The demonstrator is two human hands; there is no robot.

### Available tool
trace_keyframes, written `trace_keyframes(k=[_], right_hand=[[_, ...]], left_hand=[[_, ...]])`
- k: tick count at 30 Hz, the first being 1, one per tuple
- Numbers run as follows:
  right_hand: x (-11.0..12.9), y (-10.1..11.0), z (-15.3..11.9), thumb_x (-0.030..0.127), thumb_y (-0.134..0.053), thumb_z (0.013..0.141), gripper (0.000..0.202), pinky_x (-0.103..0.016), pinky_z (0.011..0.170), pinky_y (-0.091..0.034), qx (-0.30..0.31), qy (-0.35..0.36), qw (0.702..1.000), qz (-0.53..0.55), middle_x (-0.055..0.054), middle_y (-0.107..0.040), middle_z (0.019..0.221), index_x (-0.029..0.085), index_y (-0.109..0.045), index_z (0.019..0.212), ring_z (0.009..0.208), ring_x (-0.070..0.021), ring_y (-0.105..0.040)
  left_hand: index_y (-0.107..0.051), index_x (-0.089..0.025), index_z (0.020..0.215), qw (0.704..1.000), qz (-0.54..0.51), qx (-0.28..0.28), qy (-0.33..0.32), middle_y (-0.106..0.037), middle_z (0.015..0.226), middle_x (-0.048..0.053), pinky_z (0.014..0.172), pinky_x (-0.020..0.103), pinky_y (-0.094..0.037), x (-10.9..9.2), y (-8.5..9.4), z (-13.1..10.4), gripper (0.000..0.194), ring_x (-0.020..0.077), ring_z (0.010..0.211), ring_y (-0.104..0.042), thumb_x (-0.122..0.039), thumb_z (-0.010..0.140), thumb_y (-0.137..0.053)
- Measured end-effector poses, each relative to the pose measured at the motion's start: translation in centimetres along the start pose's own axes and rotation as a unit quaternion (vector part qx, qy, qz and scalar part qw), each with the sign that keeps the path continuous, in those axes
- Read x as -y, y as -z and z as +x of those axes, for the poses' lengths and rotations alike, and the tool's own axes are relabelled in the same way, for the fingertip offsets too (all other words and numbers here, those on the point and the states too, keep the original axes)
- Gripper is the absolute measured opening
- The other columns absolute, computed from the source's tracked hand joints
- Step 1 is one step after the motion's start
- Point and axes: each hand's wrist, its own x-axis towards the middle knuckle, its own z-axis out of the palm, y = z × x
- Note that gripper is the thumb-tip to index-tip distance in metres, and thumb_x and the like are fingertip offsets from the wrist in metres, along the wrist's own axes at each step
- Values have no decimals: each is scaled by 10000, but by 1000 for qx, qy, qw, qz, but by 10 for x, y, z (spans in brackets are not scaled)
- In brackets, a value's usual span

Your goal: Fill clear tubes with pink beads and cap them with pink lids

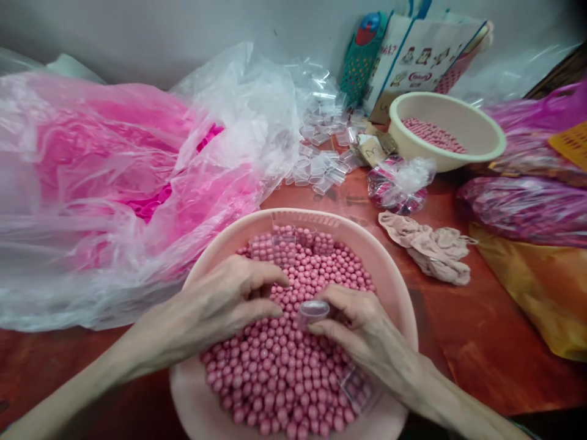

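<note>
A wide pale pink basin [395, 269] holds a heap of round pink beads [279, 354]. Over the beads, my right hand [362, 327] pinches a small clear plastic tube [313, 311] between thumb and fingers, its oval mouth facing up. To its left hovers my left hand [243, 293], thumb and fingers apart with nothing seen between them. Another clear plastic piece [356, 388] lies on the beads below my right wrist. More clear pieces [279, 244] rest on the beads near the basin's far rim.
Clear plastic bags with bright pink contents [119, 183] fill the left side. Behind the basin lie many loose clear tubes [321, 168]. A cream bowl [486, 137] of beads, a tied bag [398, 183], a crumpled beige cloth [431, 247] and purple packs [527, 208] are at right.
</note>
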Motion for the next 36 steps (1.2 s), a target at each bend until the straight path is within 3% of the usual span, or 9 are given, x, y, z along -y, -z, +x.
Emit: trace_keyframes(k=[5, 9, 12, 14, 16, 19, 23, 29, 36], right_hand=[[9, -3, -1, 157, -631, 830, 63, -249, 672, -443, -27, 4, 997, 66, 1, -662, 809, 168, -650, 888, 746, -146, -597], [7, 3, -3, 180, -614, 838, 112, -267, 694, -455, -51, 13, 998, 22, -8, -658, 805, 171, -646, 945, 740, -152, -594], [0, 12, -1, 216, -611, 835, 381, -287, 692, -457, -93, -7, 995, -25, -2, -636, 795, 182, -535, 1207, 708, -154, -580], [-6, 16, 3, 231, -591, 847, 448, -283, 668, -451, -82, -16, 996, -28, 7, -624, 782, 195, -469, 1277, 689, -152, -573], [-12, 19, 8, 226, -574, 851, 307, -276, 649, -433, -44, -16, 997, -54, 13, -616, 761, 195, -534, 1154, 681, -151, -567], [-18, 21, 11, 178, -574, 815, 27, -279, 640, -390, -8, -19, 982, -186, -1, -588, 755, 185, -574, 841, 701, -161, -538], [-27, 23, 6, 83, -563, 741, 99, -296, 659, -345, -9, -37, 957, -286, -38, -543, 790, 177, -586, 717, 760, -188, -496], [-28, 14, 8, 140, -608, 731, 47, -287, 646, -342, 28, -74, 987, -137, 1, -566, 716, 180, -627, 716, 706, -164, -496], [-17, 2, 17, 183, -647, 711, 39, -228, 581, -403, 92, -94, 991, 31, 39, -576, 649, 164, -645, 745, 646, -128, -535]], left_hand=[[-562, -271, 1116, 996, -22, 91, -6, -636, 1051, -6, 822, 291, -478, -6, -20, -8, 249, 194, 975, -581, -312, 870, -554], [-519, -223, 1128, 997, 23, 65, -32, -592, 1136, 45, 945, 346, -418, 3, -29, -10, 220, 205, 1081, -532, -273, 936, -422], [-480, -204, 1170, 997, 43, 37, -49, -556, 1189, 68, 1016, 354, -359, 11, -30, -15, 249, 206, 1161, -475, -265, 949, -384], [-477, -198, 1171, 996, 51, 42, -55, -557, 1178, 75, 998, 351, -373, 13, -30, -18, 263, 211, 1151, -481, -297, 957, -361], [-483, -197, 1155, 995, 59, 51, -60, -573, 1134, 75, 953, 347, -405, 13, -31, -18, 272, 215, 1105, -510, -324, 964, -336], [-494, -196, 1122, 995, 57, 61, -63, -585, 1082, 67, 904, 338, -432, 14, -34, -16, 249, 219, 1054, -534, -326, 957, -361], [-480, -186, 1139, 993, 62, 72, -73, -570, 1109, 77, 888, 334, -426, 18, -41, -14, 222, 223, 1063, -521, -232, 954, -365], [-428, -212, 1226, 993, -3, 111, -30, -559, 1135, 58, 870, 318, -414, 19, -46, -12, 290, 206, 1044, -515, -227, 937, -445], [-544, -228, 1078, 985, -119, 104, 66, -592, 996, -2, 794, 306, -426, 10, -46, -5, 336, 202, 921, -541, -330, 783, -670]])
